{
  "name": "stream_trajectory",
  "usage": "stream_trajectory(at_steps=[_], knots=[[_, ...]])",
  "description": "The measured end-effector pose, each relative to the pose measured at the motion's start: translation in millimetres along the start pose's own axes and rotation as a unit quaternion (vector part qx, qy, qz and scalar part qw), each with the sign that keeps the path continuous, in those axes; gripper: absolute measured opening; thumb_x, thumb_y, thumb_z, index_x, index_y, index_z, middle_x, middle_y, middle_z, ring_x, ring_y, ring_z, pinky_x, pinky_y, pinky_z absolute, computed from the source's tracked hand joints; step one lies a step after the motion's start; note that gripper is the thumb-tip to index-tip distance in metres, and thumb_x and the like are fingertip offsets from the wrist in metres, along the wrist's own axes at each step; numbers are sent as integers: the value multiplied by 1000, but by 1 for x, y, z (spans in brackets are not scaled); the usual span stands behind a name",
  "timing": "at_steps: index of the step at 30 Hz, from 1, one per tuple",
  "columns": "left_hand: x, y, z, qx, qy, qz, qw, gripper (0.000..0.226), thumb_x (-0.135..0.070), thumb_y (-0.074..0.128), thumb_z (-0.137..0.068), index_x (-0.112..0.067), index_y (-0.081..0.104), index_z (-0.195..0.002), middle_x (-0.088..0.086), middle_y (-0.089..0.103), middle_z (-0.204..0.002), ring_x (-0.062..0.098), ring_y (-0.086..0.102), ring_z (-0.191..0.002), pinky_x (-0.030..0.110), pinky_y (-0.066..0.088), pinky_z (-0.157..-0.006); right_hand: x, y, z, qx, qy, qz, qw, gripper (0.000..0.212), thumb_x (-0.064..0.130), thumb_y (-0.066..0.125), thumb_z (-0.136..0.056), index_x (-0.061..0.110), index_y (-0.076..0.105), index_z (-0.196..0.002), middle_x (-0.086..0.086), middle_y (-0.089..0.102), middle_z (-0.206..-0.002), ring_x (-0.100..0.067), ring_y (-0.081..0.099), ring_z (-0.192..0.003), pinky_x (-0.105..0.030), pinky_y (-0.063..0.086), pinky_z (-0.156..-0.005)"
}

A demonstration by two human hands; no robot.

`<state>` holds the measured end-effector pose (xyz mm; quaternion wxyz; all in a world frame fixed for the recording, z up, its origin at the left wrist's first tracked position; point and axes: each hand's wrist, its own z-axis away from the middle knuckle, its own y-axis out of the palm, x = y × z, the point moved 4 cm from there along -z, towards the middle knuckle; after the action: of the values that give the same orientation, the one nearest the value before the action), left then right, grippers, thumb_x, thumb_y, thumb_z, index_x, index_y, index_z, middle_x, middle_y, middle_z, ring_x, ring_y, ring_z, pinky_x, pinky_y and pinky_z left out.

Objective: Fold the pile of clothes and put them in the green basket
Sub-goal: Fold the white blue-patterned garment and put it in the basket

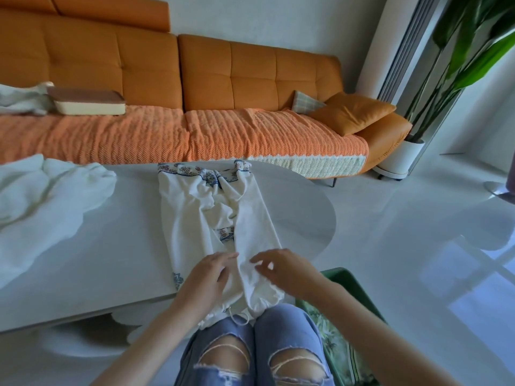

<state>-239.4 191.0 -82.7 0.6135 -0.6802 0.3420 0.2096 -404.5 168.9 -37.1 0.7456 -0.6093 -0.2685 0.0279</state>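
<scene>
An orange sofa [195, 79] stands against a pale wall, a potted plant [459, 65] beside it on glossy floor.

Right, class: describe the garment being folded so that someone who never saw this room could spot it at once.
Find the orange sofa; before it stands a pale table. The garment lies lengthwise down the table's middle, its near end hanging off the edge. Unlike the plain white pile to its left, it has blue flowered trim.
</scene>
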Motion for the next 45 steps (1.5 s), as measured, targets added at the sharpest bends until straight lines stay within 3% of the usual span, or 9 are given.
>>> stream_trajectory(at_steps=[5,11,16,27,31,34,39,42,45], knots=[[17,-17,14,-22,72,-80,994,59,12,40,-87,-29,54,-127,-19,47,-130,-2,38,-125,10,20,-106,-51,-4,-4,-22,-60,84,994,75,-16,36,-79,31,44,-137,10,39,-146,-12,40,-131,-27,33,-106],[51,-24,35,45,196,-224,954,89,14,59,-71,-35,33,-141,-12,32,-147,5,25,-136,29,14,-115,-82,31,-4,5,-214,206,955,98,-17,43,-77,37,3,-148,17,-11,-155,-1,-9,-143,-27,-4,-118],[64,-15,52,66,238,-287,926,109,19,63,-59,-24,20,-149,-5,19,-154,14,23,-141,37,22,-111,-84,41,-8,-80,-282,214,932,95,-22,60,-61,20,30,-140,0,10,-158,-12,15,-144,-37,22,-116],[51,-8,27,22,271,-228,935,68,0,35,-80,-31,40,-140,-6,49,-137,6,44,-126,31,25,-111,-69,47,-33,-122,-360,164,910,60,12,73,-74,19,46,-127,-2,44,-144,-19,44,-131,-38,35,-110],[38,-30,18,0,53,15,999,34,-44,42,-86,-30,69,-101,-13,71,-101,0,62,-97,17,43,-85,-52,19,-47,-62,-196,2,979,47,-6,56,-77,15,63,-118,4,62,-120,-11,56,-108,-35,43,-101],[34,-54,-10,-126,-131,139,974,45,-30,48,-95,-20,47,-51,8,49,-41,11,52,-45,21,33,-50,-53,1,-77,23,35,-199,979,39,17,50,-79,-11,62,-103,-20,65,-100,-15,48,-84,-42,46,-88],[66,-69,-54,-50,-258,159,952,57,-50,30,-97,-7,51,-130,13,60,-104,22,52,-106,31,39,-86,-52,-8,-105,136,110,-315,933,50,52,42,-92,7,63,-100,-10,63,-83,-18,57,-64,-28,49,-62],[84,-72,-51,-62,-281,137,948,55,-68,46,-82,-16,60,-92,2,42,-63,16,43,-67,28,30,-65,-60,2,-104,169,120,-375,904,75,74,47,-74,8,65,-103,-13,65,-87,-20,56,-65,-26,47,-63],[101,-72,-42,-77,-280,146,946,66,-66,66,-63,-3,62,-81,9,59,-72,20,55,-66,29,36,-66,-68,12,-98,147,87,-392,904,60,50,75,-69,11,61,-112,-9,67,-99,-17,58,-80,-26,47,-74]])
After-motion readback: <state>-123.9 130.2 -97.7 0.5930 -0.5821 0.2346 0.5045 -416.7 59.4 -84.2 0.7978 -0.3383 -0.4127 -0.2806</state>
